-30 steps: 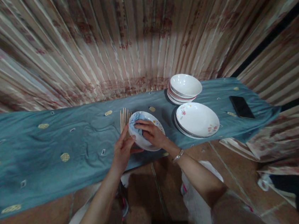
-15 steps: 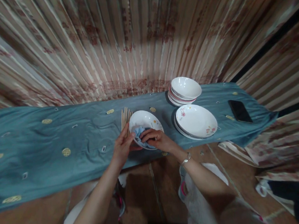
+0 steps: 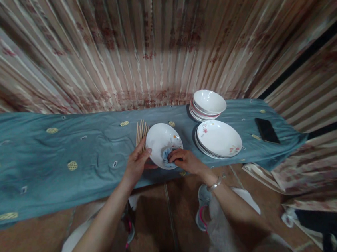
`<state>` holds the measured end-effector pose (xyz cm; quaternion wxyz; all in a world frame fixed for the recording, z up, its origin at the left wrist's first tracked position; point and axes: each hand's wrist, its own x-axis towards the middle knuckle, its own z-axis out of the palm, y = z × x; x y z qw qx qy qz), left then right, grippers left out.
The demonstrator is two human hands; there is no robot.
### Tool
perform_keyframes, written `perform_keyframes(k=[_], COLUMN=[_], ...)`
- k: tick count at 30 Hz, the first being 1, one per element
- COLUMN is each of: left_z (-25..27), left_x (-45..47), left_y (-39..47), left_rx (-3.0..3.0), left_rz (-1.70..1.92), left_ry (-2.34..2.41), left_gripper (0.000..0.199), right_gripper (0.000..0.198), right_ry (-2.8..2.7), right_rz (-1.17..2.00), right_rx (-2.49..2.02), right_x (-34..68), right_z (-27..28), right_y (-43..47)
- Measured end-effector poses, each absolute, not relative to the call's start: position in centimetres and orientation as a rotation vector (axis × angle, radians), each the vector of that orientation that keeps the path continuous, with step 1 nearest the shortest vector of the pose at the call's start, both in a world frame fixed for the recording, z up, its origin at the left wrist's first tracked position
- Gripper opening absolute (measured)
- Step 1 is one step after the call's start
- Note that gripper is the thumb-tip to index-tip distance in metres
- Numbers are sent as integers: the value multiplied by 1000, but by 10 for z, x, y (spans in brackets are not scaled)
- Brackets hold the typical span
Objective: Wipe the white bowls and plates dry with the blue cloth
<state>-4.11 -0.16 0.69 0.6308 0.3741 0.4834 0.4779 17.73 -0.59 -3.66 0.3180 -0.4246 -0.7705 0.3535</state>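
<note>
A white plate [image 3: 159, 137] with small flowers on its rim is tilted toward me above the cloth-covered table. My left hand [image 3: 138, 158] grips its left edge, thumb on the rim and fingers underneath. Bunched in the fingers of my right hand [image 3: 185, 159] is a light blue cloth [image 3: 167, 156], pressed against the lower right of the plate's inner face. A bundle of wooden chopsticks [image 3: 141, 132] lies just behind my left hand, partly hidden by it and the plate.
Right of the plate stands a stack of flowered plates [image 3: 219, 137], with stacked bowls [image 3: 209, 101] behind it. A black phone [image 3: 267, 130] lies farther right. The table has a teal cloth [image 3: 49, 166], and a pleated curtain [image 3: 119, 59] hangs along its back.
My right hand has moved the blue cloth from the plate's lower middle to the right, and its fingers are bunched closer. My left hand keeps its hold on the rim.
</note>
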Motion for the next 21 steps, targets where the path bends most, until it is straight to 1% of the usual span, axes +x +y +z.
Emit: perform_keyframes(k=[10,17,21], left_z=[7,10,12], left_x=[-41,-40,-39], left_y=[0,-2,-4], left_rx=[879,887,908], left_rz=[1091,1074,1090], left_ry=[1101,1105,1099], left_gripper=[83,86,85], right_gripper=[27,36,41], right_ry=[-2121,-2129,-2154], right_rz=[481,272,219], right_rx=[-1317,-1404,-1435], right_x=[189,183,179], right_z=[-45,-47,-48], right_y=[-4,-1,7])
